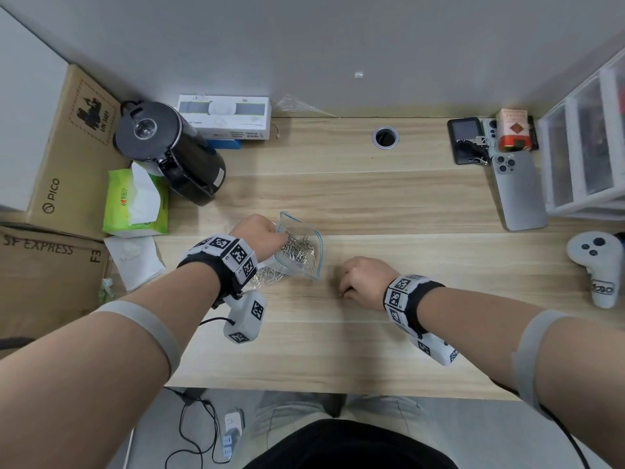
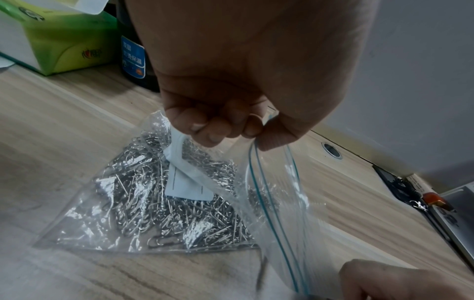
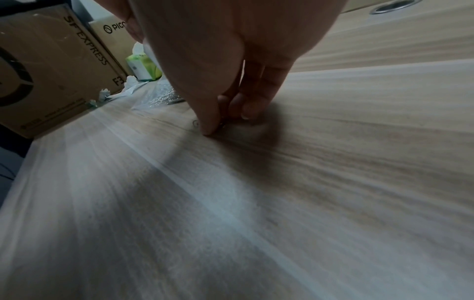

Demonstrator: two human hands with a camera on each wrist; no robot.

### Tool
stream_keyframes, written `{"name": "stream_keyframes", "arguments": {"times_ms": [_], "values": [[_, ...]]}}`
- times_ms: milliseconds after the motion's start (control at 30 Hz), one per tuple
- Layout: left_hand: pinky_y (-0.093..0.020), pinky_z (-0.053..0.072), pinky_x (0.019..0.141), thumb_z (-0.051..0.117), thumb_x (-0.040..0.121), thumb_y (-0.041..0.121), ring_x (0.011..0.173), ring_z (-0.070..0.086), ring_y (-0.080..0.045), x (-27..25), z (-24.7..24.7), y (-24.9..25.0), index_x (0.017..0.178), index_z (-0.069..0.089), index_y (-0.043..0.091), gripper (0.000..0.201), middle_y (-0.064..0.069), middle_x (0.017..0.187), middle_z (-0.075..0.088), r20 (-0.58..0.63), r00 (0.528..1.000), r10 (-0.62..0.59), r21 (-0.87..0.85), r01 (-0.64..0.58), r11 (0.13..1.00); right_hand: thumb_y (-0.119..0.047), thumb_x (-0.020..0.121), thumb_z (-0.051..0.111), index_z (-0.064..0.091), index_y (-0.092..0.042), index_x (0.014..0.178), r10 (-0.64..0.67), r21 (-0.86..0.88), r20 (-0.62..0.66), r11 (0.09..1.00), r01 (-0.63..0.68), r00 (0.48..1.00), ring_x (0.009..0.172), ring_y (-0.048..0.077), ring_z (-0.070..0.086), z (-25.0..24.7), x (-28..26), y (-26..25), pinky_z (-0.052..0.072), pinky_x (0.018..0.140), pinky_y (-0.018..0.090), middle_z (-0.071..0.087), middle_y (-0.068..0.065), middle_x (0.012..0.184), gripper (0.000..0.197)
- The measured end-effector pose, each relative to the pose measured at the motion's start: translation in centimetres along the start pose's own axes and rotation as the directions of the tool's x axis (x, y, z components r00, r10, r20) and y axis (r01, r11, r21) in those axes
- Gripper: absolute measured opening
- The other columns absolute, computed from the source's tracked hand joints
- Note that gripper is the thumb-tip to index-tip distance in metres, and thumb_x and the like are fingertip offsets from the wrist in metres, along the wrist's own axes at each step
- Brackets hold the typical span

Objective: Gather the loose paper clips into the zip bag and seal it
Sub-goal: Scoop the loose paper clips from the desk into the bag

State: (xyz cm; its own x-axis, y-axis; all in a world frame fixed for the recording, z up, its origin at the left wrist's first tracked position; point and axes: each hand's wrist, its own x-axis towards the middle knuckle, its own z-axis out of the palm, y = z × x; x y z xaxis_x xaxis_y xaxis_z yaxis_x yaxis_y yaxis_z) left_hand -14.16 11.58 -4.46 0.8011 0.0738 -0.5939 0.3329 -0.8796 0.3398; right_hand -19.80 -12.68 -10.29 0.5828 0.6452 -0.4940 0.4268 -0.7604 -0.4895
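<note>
A clear zip bag (image 1: 313,265) with a blue seal line lies tilted on the wooden desk (image 1: 372,198), left of centre. It holds a heap of silver paper clips (image 1: 299,248). My left hand (image 1: 260,231) pinches the bag's rim and lifts its mouth open. In the left wrist view the left hand (image 2: 246,130) grips the rim of the bag (image 2: 277,203) above the paper clips (image 2: 153,203) and a white label (image 2: 187,186). My right hand (image 1: 348,286) is on the desk to the bag's right. Its thumb (image 3: 210,130) and fingers close on a loose paper clip (image 3: 223,124).
A black kettle (image 1: 169,154), a green tissue pack (image 1: 135,201) and cardboard boxes (image 1: 50,265) stand at the left. On the right are a phone (image 1: 517,191), a white controller (image 1: 598,265) and plastic drawers (image 1: 588,147). A cable hole (image 1: 385,138) is at the back.
</note>
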Motion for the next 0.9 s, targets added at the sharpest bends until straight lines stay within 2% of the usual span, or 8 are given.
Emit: {"name": "stream_keyframes", "arguments": {"times_ms": [67,133,300,367,467,733,900], "values": [[-0.03,0.034,0.055,0.062,0.081,0.027,0.058,0.04,-0.021,0.0,-0.1,0.0,0.06,0.042,0.015,0.031,-0.005,0.062,0.04,0.008,1.0,-0.002,-0.005,0.002,1.0,-0.016,0.086,0.064,0.076,-0.017,0.096,-0.024,-0.002,-0.041,1.0,0.024,0.999,0.106,0.025,0.051,0.3,0.1,0.1,0.046,0.085,0.031,0.06,0.003,0.104,0.016],[-0.03,0.033,0.055,0.061,0.081,0.026,0.058,0.039,-0.021,0.0,-0.1,-0.1,0.06,0.041,0.015,0.031,-0.005,0.062,0.039,0.01,1.0,-0.002,-0.003,0.002,1.0,-0.007,0.078,0.068,0.076,-0.013,0.086,-0.049,-0.007,-0.059,0.999,0.048,0.997,0.102,0.029,0.052,0.9,0.4,0.3,0.05,0.083,0.039,0.059,0.006,0.102,0.013],[-0.03,0.037,0.058,0.061,0.08,0.028,0.061,0.044,-0.023,0.2,0.0,0.0,0.063,0.049,0.014,0.025,-0.006,0.063,0.044,-0.002,1.0,-0.007,0.014,0.007,1.0,0.005,0.075,0.062,0.073,-0.004,0.083,-0.102,-0.053,-0.004,0.993,0.102,0.995,0.101,0.032,0.054,1.0,0.6,0.0,0.047,0.084,0.033,0.058,0.013,0.109,0.016],[-0.03,0.037,0.058,0.062,0.08,0.027,0.061,0.044,-0.023,0.2,0.0,0.1,0.064,0.051,0.013,0.024,-0.007,0.063,0.046,-0.002,1.0,-0.006,0.014,0.006,1.0,0.005,0.078,0.059,0.072,-0.005,0.088,-0.073,-0.062,0.023,0.995,0.075,0.997,0.1,0.03,0.056,1.1,0.7,0.0,0.046,0.084,0.031,0.056,0.01,0.114,0.019],[-0.03,0.037,0.058,0.061,0.08,0.027,0.06,0.044,-0.022,0.2,0.1,0.1,0.064,0.051,0.013,0.023,-0.007,0.063,0.045,-0.001,1.0,-0.005,0.012,0.005,1.0,0.002,0.079,0.057,0.069,-0.009,0.088,-0.037,-0.037,0.047,0.999,0.039,0.998,0.094,0.031,0.058,1.2,0.7,0.0,0.05,0.081,0.035,0.053,0.005,0.117,0.019],[-0.03,0.038,0.057,0.061,0.081,0.028,0.059,0.046,-0.022,0.4,-0.1,0.3,0.064,0.053,0.012,0.026,-0.007,0.063,0.05,0.003,1.0,0.002,0.003,-0.002,1.0,0.002,0.078,0.052,0.068,-0.005,0.083,-0.053,-0.03,0.044,0.998,0.055,0.998,0.086,0.031,0.058,1.1,-0.2,-0.2,0.042,0.07,0.03,0.058,0.007,0.106,0.018],[-0.03,0.035,0.056,0.061,0.081,0.027,0.059,0.042,-0.022,0.4,0.2,0.5,0.063,0.05,0.012,0.026,-0.007,0.062,0.044,-0.005,1.0,0.009,0.002,-0.009,1.0,0.003,0.077,0.054,0.059,-0.008,0.077,-0.051,-0.037,0.03,0.998,0.052,0.998,0.085,0.033,0.057,1.2,-0.1,-0.3,0.049,0.073,0.037,0.056,0.01,0.107,0.013]]}}
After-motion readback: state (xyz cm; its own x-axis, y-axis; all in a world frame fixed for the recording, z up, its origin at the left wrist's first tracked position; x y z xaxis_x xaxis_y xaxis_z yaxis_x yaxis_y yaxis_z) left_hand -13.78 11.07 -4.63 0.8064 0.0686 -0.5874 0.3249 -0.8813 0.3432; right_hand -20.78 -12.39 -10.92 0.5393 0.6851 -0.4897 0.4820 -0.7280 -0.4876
